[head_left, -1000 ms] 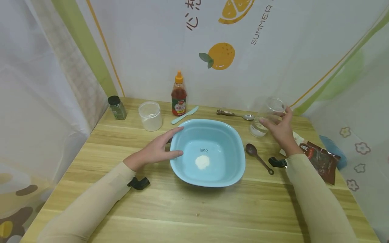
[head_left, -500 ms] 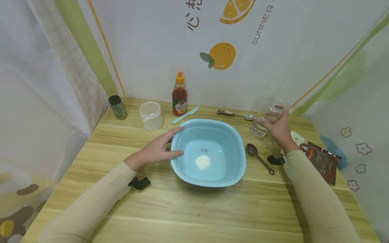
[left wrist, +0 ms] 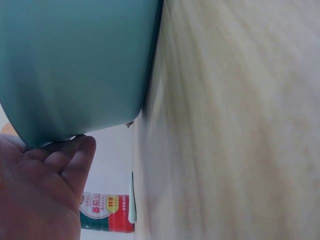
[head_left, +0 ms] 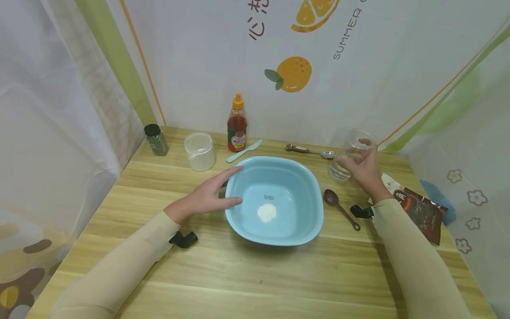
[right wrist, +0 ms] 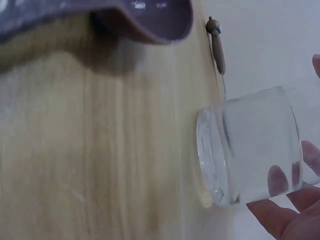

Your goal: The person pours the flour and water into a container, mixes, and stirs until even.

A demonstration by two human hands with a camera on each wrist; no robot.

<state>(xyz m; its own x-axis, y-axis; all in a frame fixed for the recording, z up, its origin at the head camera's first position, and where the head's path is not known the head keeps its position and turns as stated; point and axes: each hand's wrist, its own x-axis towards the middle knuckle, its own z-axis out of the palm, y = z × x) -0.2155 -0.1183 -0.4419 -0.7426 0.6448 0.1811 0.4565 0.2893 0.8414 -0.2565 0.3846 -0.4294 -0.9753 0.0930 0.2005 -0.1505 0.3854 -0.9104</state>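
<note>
Bowl point(head_left: 292, 215): left hand point(head_left: 205, 196) pinches its rim, thumb over, fingers against outer wall, presumably for steadiness. Right hand point(head_left: 365, 172) grips glass point(right wrist: 257, 142) around upper wall, likely for control.

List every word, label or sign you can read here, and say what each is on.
"bdo": inside the blue basin; the line beneath is too small.
"SUMMER": back curtain; what follows is cut off.
"心": same curtain; the character above is cut off.
"番茄" and "特惠": sauce bottle, left wrist view; the rest is unclear.
Brown packet: print too blurred.
Black-lidded jar: any print too small.
</note>
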